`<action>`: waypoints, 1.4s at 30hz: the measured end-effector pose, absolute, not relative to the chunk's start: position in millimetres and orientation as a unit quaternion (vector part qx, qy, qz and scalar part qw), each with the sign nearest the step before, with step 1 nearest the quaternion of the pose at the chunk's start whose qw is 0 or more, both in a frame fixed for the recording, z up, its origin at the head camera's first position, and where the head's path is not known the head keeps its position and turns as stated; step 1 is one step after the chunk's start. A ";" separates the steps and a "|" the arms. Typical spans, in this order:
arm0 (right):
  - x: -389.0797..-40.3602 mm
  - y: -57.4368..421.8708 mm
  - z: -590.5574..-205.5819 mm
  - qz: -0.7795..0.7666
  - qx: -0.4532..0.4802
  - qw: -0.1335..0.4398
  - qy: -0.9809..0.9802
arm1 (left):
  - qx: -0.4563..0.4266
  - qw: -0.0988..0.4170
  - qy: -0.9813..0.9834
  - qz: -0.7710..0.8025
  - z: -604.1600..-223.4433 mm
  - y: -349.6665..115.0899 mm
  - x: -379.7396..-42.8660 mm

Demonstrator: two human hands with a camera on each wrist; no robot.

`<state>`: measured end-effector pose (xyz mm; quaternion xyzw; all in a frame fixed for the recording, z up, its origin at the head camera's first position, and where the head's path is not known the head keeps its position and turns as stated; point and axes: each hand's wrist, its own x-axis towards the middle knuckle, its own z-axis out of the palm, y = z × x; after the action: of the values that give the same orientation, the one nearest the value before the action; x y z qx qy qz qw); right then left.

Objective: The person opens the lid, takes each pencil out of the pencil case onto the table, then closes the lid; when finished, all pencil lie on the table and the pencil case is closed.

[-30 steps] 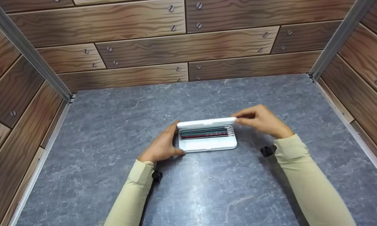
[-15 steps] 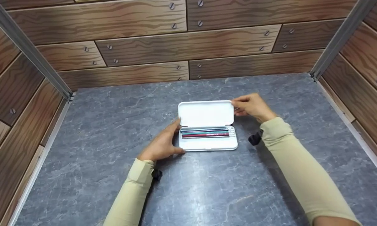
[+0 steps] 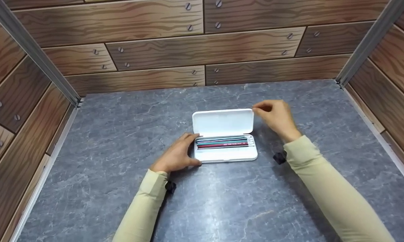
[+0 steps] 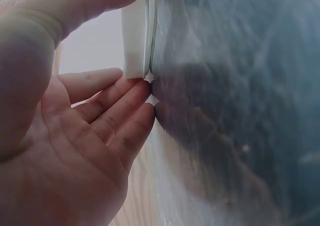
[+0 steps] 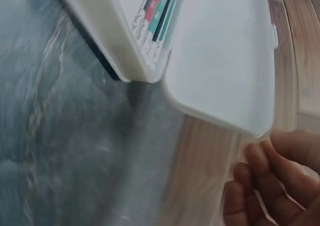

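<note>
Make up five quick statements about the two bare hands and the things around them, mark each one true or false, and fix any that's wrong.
1. The left hand is at the left end of a white rectangular hinged case. True.
2. The case is shut. False: its white rectangular lid is raised.
3. The case contains scissors. False: inside it lie slim red, green and dark pencils.
4. The right hand is at the lid's upper right corner. True.
5. The case rests on a red cloth. False: it rests on a grey, pale-veined tabletop.
</note>
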<state>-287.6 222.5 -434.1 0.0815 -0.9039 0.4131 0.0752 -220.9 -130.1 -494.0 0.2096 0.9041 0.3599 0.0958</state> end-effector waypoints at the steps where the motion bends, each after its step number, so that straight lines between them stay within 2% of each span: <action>1: -282.6 219.7 -431.8 0.400 0.098 0.095 -0.906 | 0.209 0.096 0.905 0.359 -493.5 -130.0 -221.0; 4: -269.5 210.4 -430.7 0.385 0.178 0.097 -0.901 | 0.205 0.096 0.907 0.354 -492.7 -130.0 -221.5; 8: -260.3 198.0 -441.5 0.346 0.296 0.028 -0.890 | 0.203 0.092 0.909 0.353 -493.0 -130.2 -221.5; 11: -260.4 191.9 -455.1 0.306 0.338 -0.007 -0.890 | 0.203 0.090 0.909 0.353 -494.0 -129.9 -220.3; 13: -261.8 190.4 -464.4 0.282 0.351 -0.011 -0.893 | 0.205 0.090 0.907 0.356 -495.0 -129.4 -219.2; 18: -261.2 188.4 -476.1 0.230 0.375 0.002 -0.898 | 0.209 0.088 0.903 0.364 -496.5 -128.7 -217.4; 31: -260.1 179.2 -473.7 0.150 0.406 0.050 -0.900 | 0.198 0.089 0.908 0.358 -493.7 -128.0 -218.3; 42: -258.0 181.3 -483.9 0.123 0.431 0.124 -0.885 | 0.201 0.097 0.908 0.355 -493.1 -127.5 -218.4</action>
<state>-258.0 181.3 -483.9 0.4310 -0.8853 0.1226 0.1242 -218.4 -127.5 -493.1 0.2005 0.9078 0.3553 0.0973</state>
